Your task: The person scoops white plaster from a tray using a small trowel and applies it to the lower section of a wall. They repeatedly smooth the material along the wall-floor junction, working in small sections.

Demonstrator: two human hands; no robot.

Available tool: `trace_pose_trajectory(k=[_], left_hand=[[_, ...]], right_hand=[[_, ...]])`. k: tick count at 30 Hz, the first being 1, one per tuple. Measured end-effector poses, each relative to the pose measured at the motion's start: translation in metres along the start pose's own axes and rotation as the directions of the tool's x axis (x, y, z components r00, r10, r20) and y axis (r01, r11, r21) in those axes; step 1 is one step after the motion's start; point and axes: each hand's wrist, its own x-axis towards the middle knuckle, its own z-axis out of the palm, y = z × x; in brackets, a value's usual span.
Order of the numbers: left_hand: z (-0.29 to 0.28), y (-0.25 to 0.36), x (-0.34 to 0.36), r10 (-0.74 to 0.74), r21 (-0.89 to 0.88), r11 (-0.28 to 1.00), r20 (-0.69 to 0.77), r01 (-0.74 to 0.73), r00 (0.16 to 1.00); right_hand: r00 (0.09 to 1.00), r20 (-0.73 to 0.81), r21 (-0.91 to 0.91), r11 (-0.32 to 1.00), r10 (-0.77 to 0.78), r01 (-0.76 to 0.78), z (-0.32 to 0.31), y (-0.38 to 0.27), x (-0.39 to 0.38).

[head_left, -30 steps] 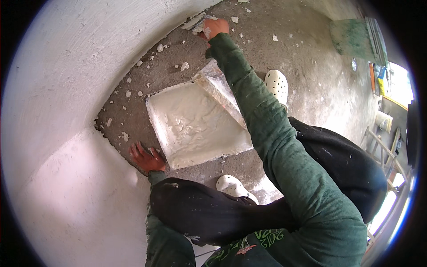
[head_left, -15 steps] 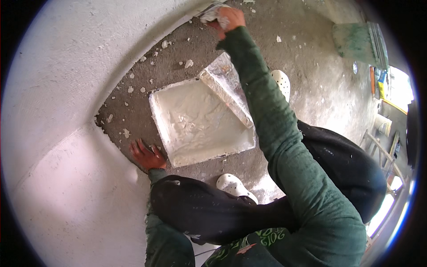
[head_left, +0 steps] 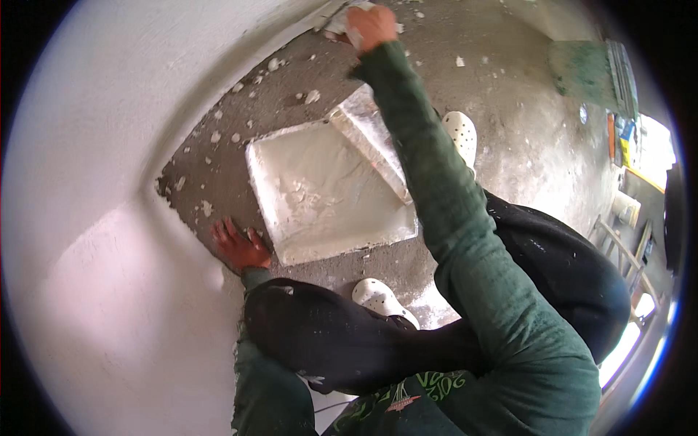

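My left hand (head_left: 240, 245) rests open on the dirty concrete floor, fingers spread, beside the white wall corner. My right hand (head_left: 371, 27) is stretched far up to the foot of the curved-looking wall (head_left: 94, 102), closed on a plaster-smeared scraper (head_left: 339, 20), whose shape is partly hidden by the hand and blurred. Between my hands lies a square tray (head_left: 256, 196) spread with creamy white plaster, and a coated flat board or blade (head_left: 363, 145) lies slanted across its right corner, partly under my sleeve. White flakes dot the floor along the wall.
My white clogs (head_left: 378, 298) stand on the floor (head_left: 509, 138) by the tray. At the right are a greenish translucent bucket (head_left: 589, 73), orange and yellow-handled tools (head_left: 624, 142), a pale bucket (head_left: 625, 207), a wooden ladder-like frame (head_left: 625, 254) and a bright opening.
My right hand with the scraper has moved up and to the right along the wall's foot. My left hand has stayed on the floor.
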Motion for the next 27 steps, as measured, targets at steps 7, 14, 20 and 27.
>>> trace_pose_trajectory(k=[7, 14, 20, 27], left_hand=[[0.002, -0.06, -0.01, -0.036, -0.025, 0.999, 0.039, 0.037, 0.999], [-0.001, -0.085, -0.016, -0.011, -0.058, 0.998, 0.026, 0.013, 1.0], [-0.016, -0.102, -0.029, -0.048, -0.024, 0.999, 0.036, 0.049, 0.998], [-0.025, -0.107, -0.028, -0.027, -0.027, 0.999, 0.03, 0.028, 0.999]], right_hand=[[0.889, 0.45, 0.552, 0.758, 0.082, -0.349, -0.091, -0.222, -0.114], [0.787, 0.479, 0.508, 0.608, 0.39, -0.61, -0.031, -0.295, -0.172], [0.822, 0.44, 0.513, 0.65, 0.361, -0.56, -0.012, -0.339, -0.159], [0.84, 0.398, 0.517, 0.666, 0.369, -0.538, -0.012, -0.353, -0.142]])
